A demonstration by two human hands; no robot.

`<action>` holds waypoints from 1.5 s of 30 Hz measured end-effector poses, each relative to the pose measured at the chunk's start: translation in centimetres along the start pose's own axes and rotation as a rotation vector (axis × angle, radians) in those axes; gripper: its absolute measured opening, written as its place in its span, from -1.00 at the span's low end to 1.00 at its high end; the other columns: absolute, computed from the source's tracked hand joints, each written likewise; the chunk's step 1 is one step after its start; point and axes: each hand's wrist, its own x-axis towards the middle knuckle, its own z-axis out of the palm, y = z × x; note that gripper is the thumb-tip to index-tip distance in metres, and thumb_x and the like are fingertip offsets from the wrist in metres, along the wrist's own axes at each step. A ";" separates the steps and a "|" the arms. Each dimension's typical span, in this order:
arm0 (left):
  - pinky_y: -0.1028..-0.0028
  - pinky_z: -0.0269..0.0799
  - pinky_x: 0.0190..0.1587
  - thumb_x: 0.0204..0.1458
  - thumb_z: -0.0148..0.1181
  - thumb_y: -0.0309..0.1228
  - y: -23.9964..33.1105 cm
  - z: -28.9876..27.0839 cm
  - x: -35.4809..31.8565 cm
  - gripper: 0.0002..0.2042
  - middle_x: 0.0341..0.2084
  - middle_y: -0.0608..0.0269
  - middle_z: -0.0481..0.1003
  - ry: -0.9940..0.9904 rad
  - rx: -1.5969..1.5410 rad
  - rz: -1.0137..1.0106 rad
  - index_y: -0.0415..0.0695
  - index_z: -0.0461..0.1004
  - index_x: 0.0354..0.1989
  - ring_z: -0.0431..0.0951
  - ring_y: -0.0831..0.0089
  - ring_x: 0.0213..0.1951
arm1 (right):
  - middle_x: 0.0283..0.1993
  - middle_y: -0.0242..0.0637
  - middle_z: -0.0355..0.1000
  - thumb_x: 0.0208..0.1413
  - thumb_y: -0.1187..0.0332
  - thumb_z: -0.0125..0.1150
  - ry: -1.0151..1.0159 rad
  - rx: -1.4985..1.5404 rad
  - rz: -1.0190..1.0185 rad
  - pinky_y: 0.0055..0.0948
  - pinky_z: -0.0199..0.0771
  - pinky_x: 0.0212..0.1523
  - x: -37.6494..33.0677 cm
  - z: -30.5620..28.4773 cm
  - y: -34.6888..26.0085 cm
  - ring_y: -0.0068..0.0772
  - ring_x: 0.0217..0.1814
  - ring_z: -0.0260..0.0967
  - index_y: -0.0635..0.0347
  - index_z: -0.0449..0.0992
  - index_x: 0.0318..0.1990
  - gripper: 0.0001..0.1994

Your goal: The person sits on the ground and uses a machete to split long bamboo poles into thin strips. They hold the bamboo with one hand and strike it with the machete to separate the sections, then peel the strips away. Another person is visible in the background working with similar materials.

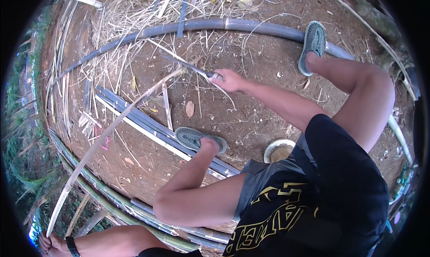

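Observation:
In my right hand (229,81) is the handle of a long-bladed knife (193,68), its blade pointing up and left over the ground. At the lower left edge my left hand (53,244), with a dark band on the wrist, closes round the near end of a long pale bamboo strip (101,138). The strip runs up and right across the ground. Its far end comes close to the knife blade; whether the two touch I cannot tell.
A long dark bamboo pole (251,26) curves across the far ground, with a heap of shavings (130,10) beyond. Split bamboo lengths (152,130) lie by my left shoe (197,139). Green poles (107,196) lie at the near left. A round pale container (278,150) sits between my legs.

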 end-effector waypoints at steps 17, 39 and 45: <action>0.48 0.02 -0.51 0.11 -0.09 -0.21 3.7 6.7 -16.4 -0.61 -0.75 0.32 0.06 -0.120 -0.296 -0.033 0.02 0.04 -0.75 0.03 0.49 -0.68 | -0.04 0.03 0.45 0.08 0.13 0.18 0.412 -0.646 0.126 -0.07 0.46 -0.01 -4.2 -2.0 9.5 -0.02 -0.02 0.46 0.20 0.36 0.07 -0.54; 0.63 -0.17 -0.73 0.31 -0.26 -0.03 5.5 44.4 -16.2 -0.54 -0.82 0.57 -0.04 -1.088 -0.376 -0.201 0.01 0.09 -0.63 -0.08 0.72 -0.79 | -0.01 0.02 0.33 0.04 0.13 0.33 0.289 -0.029 -1.068 -0.37 0.51 -0.37 -23.6 -6.6 -24.9 -0.40 -0.40 0.48 0.24 0.18 0.17 -0.36; 0.40 0.25 -0.25 0.09 0.08 0.11 -0.6 52.6 -22.9 -0.46 -0.42 0.10 0.38 -0.787 0.248 0.589 -0.26 0.38 -0.29 0.40 0.36 -0.36 | -0.45 0.11 0.43 0.18 0.20 0.14 0.441 -0.060 -1.106 -0.17 0.48 -0.27 -18.6 -5.1 -23.8 0.14 -0.39 0.44 0.36 0.37 -0.12 -0.66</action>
